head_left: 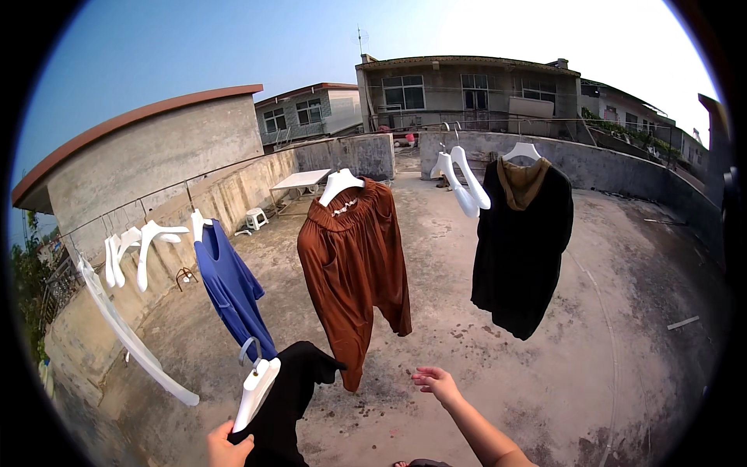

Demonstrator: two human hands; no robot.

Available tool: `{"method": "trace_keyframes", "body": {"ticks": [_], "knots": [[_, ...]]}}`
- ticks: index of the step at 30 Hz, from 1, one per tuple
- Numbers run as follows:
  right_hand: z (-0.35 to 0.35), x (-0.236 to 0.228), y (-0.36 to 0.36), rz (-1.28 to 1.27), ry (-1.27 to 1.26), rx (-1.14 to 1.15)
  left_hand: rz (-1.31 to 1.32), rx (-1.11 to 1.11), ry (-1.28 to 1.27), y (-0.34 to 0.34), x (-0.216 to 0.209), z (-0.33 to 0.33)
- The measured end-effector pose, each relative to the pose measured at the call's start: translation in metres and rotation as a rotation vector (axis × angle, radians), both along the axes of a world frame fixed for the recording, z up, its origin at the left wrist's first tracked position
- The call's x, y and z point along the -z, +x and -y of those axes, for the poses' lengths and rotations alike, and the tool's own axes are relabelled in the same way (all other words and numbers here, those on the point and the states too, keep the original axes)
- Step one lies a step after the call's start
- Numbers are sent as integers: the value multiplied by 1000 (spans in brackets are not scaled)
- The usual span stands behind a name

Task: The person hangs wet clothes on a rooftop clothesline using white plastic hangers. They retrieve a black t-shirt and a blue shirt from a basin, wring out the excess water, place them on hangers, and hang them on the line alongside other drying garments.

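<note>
My left hand [227,447] grips the lower end of a white hanger [259,389] at the lower left. Its hook points up and hangs on nothing. A black garment [292,397] hangs from this hanger, partly cut off by the lower edge. My right hand [436,384] is held out in the air with fingers stretched, touching nothing. Ahead of it hangs a shiny brown garment [354,257] with a gathered edge, on a white hanger [341,186]. To its left is a blue top [228,268]; to its right, a black top [521,249] with a tan hood lining.
A wire line crosses ahead, carrying bare white hangers [462,175] and more bare hangers [148,245] at the left. Near them hangs a long pale cloth [128,338]. A white table [302,179] and a white stool [256,219] stand by the low wall [346,159].
</note>
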State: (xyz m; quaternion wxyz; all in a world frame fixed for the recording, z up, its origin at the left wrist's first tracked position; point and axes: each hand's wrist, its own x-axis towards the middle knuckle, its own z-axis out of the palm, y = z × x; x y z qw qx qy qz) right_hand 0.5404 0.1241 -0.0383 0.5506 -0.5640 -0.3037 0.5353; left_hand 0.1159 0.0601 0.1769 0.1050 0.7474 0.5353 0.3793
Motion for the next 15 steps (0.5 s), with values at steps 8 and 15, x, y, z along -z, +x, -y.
{"method": "trace_keyframes", "body": {"ticks": [8,15], "knots": [[123,1,70,57,0,313,342,130,-324,67,46,-39],[258,-14,137,101,-84,580,317,353,-375,188,69,-63]]}}
